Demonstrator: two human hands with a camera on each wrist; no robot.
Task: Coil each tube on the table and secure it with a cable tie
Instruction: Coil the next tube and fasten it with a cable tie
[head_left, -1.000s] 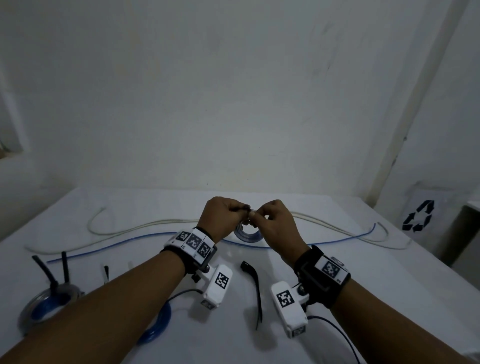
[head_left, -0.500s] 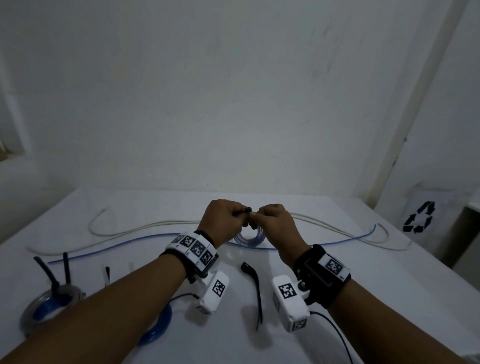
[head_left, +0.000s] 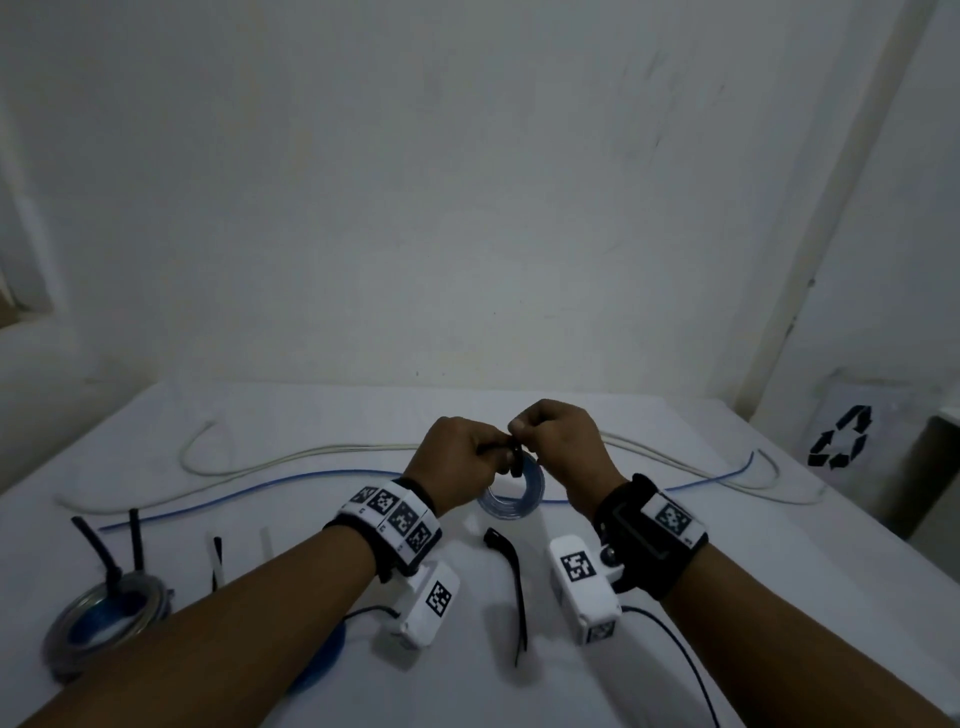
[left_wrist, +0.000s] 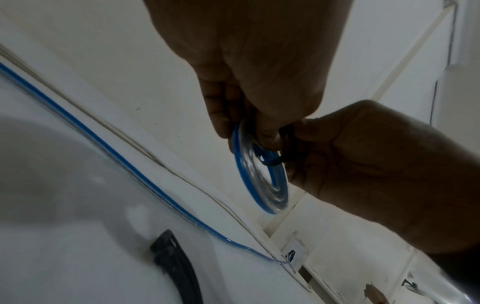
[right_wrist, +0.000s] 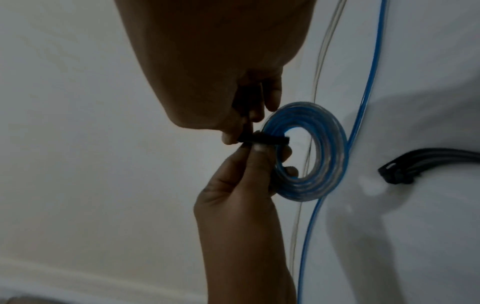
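Blue coil (head_left: 511, 491) now hangs tilted above the table (head_left: 727, 545), lifted since a second ago: the tie (head_left: 514, 460) looks nearly cinched. Left wrist view: left hand (left_wrist: 254, 86) pinches coil and tie loop. Right wrist view: right hand (right_wrist: 215, 67), fingers curled, pinches the tie's tail.

cable tie (right_wrist: 262, 140) tail hidden inside right hand (right_wrist: 207, 67), blue coil (head_left: 319, 657) mostly behind left forearm

- Blue-and-clear tube coil (head_left: 519, 493): small tight ring, held upright above table, frame centre.
- Black cable tie (right_wrist: 262, 140): wrapped across coil's rim.
- Uncoiled blue tube (head_left: 270, 480): stretched across table, mid-frame.
- Spare black cable tie (head_left: 511, 577): flat, lower centre.
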